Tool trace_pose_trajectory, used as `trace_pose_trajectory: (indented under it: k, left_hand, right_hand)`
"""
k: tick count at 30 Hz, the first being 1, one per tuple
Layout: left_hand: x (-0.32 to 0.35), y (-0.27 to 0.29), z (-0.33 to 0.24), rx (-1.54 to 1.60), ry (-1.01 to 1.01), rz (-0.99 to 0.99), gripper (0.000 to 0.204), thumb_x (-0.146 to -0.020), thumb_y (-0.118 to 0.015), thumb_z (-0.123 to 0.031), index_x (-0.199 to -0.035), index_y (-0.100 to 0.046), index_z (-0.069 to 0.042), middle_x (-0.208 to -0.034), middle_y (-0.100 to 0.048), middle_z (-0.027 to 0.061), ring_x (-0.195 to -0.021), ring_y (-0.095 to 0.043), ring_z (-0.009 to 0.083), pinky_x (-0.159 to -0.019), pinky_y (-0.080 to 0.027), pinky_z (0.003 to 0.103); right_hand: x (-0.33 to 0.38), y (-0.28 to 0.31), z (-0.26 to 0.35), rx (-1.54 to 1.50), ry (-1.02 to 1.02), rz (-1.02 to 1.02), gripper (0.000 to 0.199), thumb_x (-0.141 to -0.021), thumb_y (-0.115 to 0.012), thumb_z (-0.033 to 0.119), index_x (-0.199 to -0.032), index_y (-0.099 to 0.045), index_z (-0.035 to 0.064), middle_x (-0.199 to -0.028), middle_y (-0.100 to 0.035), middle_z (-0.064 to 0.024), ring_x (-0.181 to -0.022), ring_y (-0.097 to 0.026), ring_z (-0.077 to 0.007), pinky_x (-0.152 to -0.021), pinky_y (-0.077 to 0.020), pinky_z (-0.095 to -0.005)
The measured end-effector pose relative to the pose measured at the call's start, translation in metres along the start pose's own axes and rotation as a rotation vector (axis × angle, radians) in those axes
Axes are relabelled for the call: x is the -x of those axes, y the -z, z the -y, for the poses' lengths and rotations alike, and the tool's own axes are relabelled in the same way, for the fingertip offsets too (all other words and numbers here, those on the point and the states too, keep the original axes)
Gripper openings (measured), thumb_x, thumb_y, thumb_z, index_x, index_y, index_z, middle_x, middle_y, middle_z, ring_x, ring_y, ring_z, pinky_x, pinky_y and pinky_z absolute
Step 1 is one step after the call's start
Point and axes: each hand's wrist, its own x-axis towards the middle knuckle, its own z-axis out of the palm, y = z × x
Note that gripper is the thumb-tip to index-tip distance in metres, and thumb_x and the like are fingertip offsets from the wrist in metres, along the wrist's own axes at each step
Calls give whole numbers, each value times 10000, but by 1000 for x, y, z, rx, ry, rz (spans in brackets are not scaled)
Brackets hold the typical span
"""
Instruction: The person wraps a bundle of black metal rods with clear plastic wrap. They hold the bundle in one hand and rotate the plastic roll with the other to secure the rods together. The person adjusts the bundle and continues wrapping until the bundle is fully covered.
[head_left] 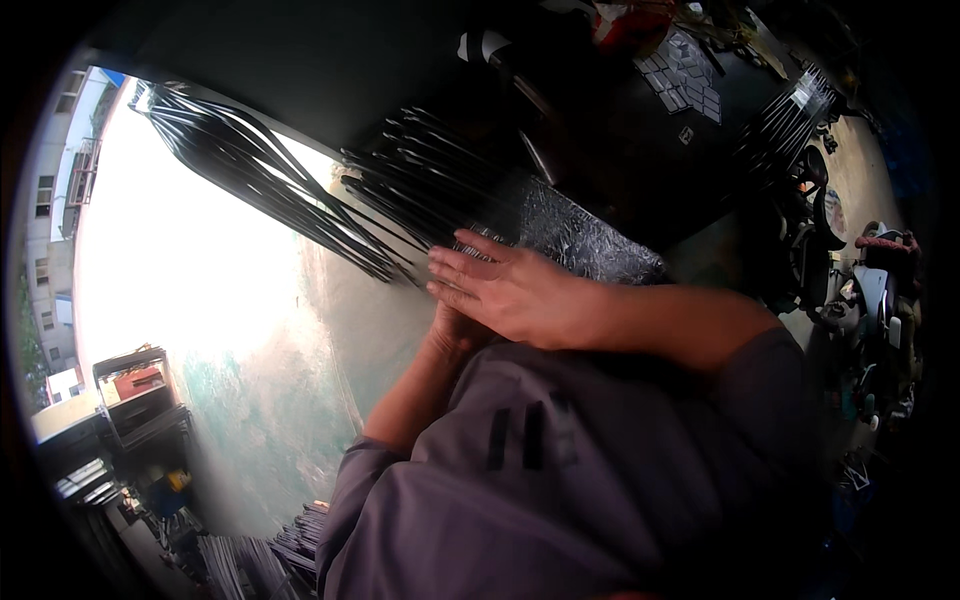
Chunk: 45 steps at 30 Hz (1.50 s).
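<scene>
My right hand lies across the top of my left hand, its fingers stretched out and nearly together. The left hand's fingers are mostly hidden under it, so whether they hold anything does not show. Just beyond the fingertips are the near ends of thin black rods, bunched on a dark surface. A second bunch of long black rods reaches from the far left toward my hands. Beside my right wrist lies a crinkled clear plastic wrap, with contents I cannot make out.
A dark tabletop runs along the far side. On it, at the far right, lies a sheet of silvery rectangles, with another bunch of rods nearby. Lower left are a shelf and stacked thin strips. Cluttered gear lines the right.
</scene>
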Motion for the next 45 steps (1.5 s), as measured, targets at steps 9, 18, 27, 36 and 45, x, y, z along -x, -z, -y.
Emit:
trace_pose_trajectory:
  k: [9,18,27,36,45]
  left_hand:
    - [4,74,15,-976,-377,137,534,-996,-648,-299,-1495,-574,-126,-1491,-627,111,-1377,-606,321,-1156,-506,492]
    - [-9,41,-11,-264,-213,-30,523,-1037,-615,-309,-1508,-543,-94,-1417,-671,141,-1311,-657,290,-1094,-569,480]
    - [-11,-18,-101,-171,-156,376,292,-973,-725,-169,-1211,-708,0,-1121,-777,143,-1015,-747,297,-915,-615,431]
    - [-16,-51,-75,-205,-408,49,355,-871,-735,-70,-1218,-694,-9,-1092,-757,76,-909,-706,234,-940,-561,379]
    - [-45,5,-46,-216,-197,18,524,-915,-733,-184,-1394,-615,-9,-1392,-694,140,-1322,-632,356,-1196,-438,524]
  right_hand:
    - [-34,25,-5,-194,164,233,673,-760,-834,177,-1356,-616,-45,-1220,-669,-182,-1454,-465,-373,-1357,-94,-635]
    - [-31,8,8,-92,151,74,722,-754,-811,179,-1367,-579,-126,-1226,-664,-233,-1392,-522,-399,-1363,-114,-618]
    - [-32,27,17,-48,265,26,674,-762,-765,134,-1372,-576,-81,-1233,-617,-234,-1312,-543,-398,-1290,-343,-552]
    - [47,103,-91,-68,-111,-26,781,-680,-777,43,-1427,-561,-29,-1300,-584,-194,-1312,-530,-387,-1125,-487,-466]
    - [103,-23,-141,-673,-540,177,816,-931,-783,229,-1637,-396,100,-1591,-487,-185,-1489,-479,-372,-1248,-428,-454]
